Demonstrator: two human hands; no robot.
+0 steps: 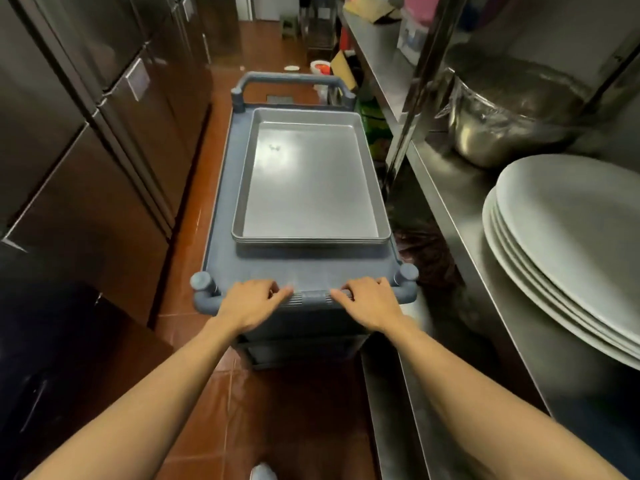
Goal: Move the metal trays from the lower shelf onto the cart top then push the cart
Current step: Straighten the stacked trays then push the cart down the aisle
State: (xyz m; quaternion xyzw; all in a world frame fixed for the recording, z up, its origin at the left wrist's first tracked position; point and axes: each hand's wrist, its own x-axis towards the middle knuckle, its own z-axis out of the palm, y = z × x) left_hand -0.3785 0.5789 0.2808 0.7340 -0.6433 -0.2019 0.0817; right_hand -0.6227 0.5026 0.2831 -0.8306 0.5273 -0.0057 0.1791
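- Left hand [251, 301] and right hand [369, 301] sit side by side on the handle [313, 297], fingers [277, 292] curled over it and holding it, a ribbed stretch of bar bare between them.
- Just past the fingers lies the cart [221, 216] top; the trays [311, 178], stacked, rest flat on it, nearer its right edge.
- The step in hand looks like the push: press evenly with both hands, so the stack does not slide.
- To the right of the fingers a steel shelf [446, 188] with plates [571, 244] runs close beside the cart; steer slightly left.
- Far ahead, small items on the floor [194, 237] may block the wheels.
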